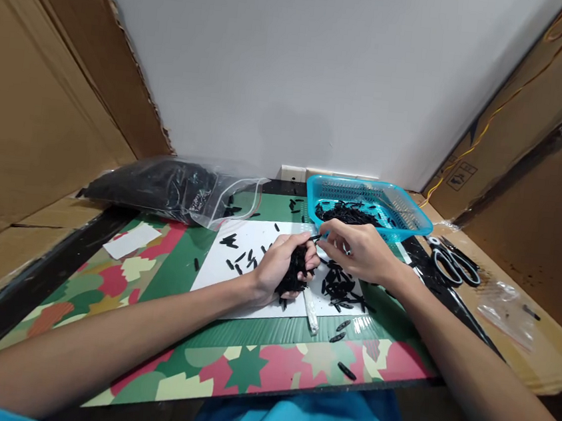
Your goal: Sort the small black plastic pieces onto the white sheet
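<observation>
My left hand is curled around a bunch of small black strips, held above a white sheet. Close by on the right, my right hand pinches one black strip between thumb and fingertips, near the top of the bunch. A loose pile of black pieces lies on the sheet below my right hand. More pieces are scattered to the left of my left hand. A pale wrapped stick lies under the bunch. What exactly the black strips are is too small to tell.
A blue plastic basket with black pieces stands behind my right hand. A zip bag full of black contents lies at the back left. Scissors and a small clear bag lie at right. Cardboard walls flank the table.
</observation>
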Demonstrator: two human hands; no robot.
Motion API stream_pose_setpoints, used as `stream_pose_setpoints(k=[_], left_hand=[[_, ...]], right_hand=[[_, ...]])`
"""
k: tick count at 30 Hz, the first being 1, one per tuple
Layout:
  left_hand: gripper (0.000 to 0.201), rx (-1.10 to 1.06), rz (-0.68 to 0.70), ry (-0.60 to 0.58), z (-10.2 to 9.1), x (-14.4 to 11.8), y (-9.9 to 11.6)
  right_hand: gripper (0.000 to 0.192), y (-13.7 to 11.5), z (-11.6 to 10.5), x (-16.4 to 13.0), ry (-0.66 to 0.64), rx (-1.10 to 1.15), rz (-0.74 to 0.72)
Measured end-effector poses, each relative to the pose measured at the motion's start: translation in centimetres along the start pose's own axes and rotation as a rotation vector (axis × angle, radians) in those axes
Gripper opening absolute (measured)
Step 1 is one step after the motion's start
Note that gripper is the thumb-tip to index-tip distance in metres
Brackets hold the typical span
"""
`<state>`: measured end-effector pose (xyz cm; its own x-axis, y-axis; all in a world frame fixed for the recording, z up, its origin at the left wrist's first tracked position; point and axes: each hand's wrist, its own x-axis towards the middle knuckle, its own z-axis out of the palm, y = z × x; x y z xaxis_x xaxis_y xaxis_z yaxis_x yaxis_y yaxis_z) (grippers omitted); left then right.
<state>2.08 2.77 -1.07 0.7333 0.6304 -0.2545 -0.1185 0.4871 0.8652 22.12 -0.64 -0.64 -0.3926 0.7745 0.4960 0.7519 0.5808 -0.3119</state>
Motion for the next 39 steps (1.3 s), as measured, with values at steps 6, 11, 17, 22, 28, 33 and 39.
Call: stream_pose_setpoints(k=[6,11,17,22,28,33,39], left_hand=[[0.04,-0.009,-0.009,0.026,0.2,0.0,0.0],[0.039,-0.016,0.005,0.022,0.1,0.1,-0.1],[0.038,-0.027,0.021,0.016,-0.1,0.2,-0.4],[0.038,-0.037,0.005,0.011,-0.3,0.2,-0.4],[0.037,-0.032,0.002,0.024,0.0,0.1,-0.2],[0.037,-0.028,-0.01,0.108,0.0,-0.4,0.0],[0.045,0.011,-0.155,0.109,-1.4,0.0,-0.2]], right_hand=[[0.013,-0.1,0.4,-0.2,0.04,-0.05,-0.037],[0.013,-0.1,0.9,-0.4,0.044,-0.059,-0.046],[0.013,0.0,1.4,-0.4,0.034,-0.069,-0.061],[0.011,-0.1,1.4,-0.3,0.049,-0.073,-0.054],[0.012,0.0,1.3,-0.2,0.059,-0.07,-0.042],[0.013,-0.3,1.4,0.0,0.062,-0.102,-0.081],[0.018,-0.5,1.9,-0.3,0.073,-0.137,-0.128]])
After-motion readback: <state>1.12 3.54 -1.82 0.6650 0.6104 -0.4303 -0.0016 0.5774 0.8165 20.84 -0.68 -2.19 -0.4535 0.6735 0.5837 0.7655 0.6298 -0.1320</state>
